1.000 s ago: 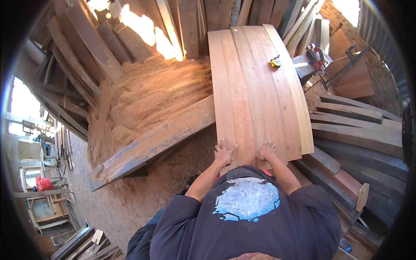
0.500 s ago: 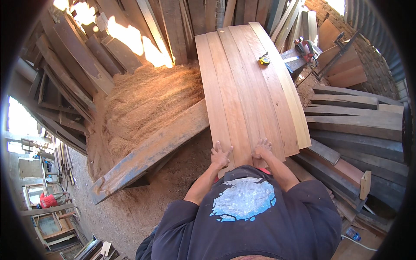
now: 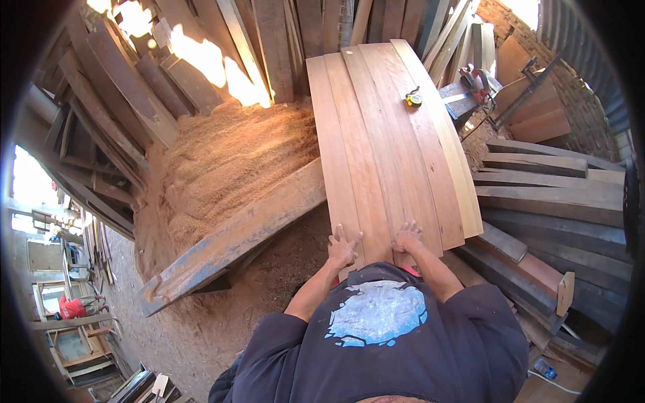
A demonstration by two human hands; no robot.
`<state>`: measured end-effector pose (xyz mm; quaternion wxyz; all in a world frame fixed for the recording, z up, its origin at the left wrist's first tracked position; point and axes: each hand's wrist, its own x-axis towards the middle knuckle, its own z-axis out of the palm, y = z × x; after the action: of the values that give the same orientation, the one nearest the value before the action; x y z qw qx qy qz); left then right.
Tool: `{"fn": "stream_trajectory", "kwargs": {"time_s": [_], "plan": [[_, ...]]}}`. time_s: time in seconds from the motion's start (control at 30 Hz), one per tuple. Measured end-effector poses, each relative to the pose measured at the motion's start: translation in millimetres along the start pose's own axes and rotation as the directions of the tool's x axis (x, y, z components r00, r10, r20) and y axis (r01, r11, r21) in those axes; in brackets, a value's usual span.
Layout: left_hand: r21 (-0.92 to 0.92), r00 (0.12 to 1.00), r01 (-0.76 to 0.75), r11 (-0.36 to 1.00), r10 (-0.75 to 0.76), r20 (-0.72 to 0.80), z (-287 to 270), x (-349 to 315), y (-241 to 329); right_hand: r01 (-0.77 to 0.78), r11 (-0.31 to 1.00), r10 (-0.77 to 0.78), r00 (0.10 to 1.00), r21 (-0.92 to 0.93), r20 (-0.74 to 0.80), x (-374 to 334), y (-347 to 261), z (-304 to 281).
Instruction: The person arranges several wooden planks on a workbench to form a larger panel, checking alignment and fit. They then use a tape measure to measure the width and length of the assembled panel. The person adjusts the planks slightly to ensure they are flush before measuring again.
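Observation:
Several long, planed boards [image 3: 367, 144] lie side by side in front of me, their near ends by my body. My left hand [image 3: 343, 247] rests on the near end of the left boards, fingers spread. Beside it, my right hand [image 3: 407, 238] lies on the near end of the middle boards with its fingers stretched forward. Neither hand holds anything. A yellow and black tape measure [image 3: 413, 99] sits on the far right part of the boards.
A sawdust heap [image 3: 235, 158] lies to the left behind a thick, slanting beam [image 3: 232, 235]. Dark timber [image 3: 551, 195] is stacked on the right. Planks [image 3: 275, 54] lean at the back. A red power tool [image 3: 478, 82] and a bar clamp [image 3: 527, 91] stand beyond the boards' right side.
The view has shifted slightly. My right hand's fingers are stretched out more than before. Both hands stay on the boards, and the tape measure keeps its place.

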<state>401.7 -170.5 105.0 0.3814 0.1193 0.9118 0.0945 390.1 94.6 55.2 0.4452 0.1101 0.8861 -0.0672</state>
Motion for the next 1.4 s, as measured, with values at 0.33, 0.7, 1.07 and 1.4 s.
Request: {"fn": "stream_trajectory", "kwargs": {"time_s": [0.33,0.7,1.07,1.4], "plan": [[-0.023,1.000,-0.007,1.000,0.007,0.005,-6,-1,4,0.017,1.000,-0.018,0.993,-0.006,-0.116,36,16,31],[-0.053,1.000,0.013,0.999,-0.013,0.000,0,2,-1,0.004,0.998,-0.004,1.000,-0.066,0.005,-6,-4,-5],[-0.078,1.000,0.019,0.997,-0.020,-0.015,0,-1,-1,0.068,0.980,-0.065,0.998,-0.189,0.022,-2,-4,-5],[-0.109,0.999,0.032,0.994,-0.033,0.000,-3,-3,0,0.561,0.803,-0.332,0.701,0.201,-0.631,-87,-55,-143]]}}
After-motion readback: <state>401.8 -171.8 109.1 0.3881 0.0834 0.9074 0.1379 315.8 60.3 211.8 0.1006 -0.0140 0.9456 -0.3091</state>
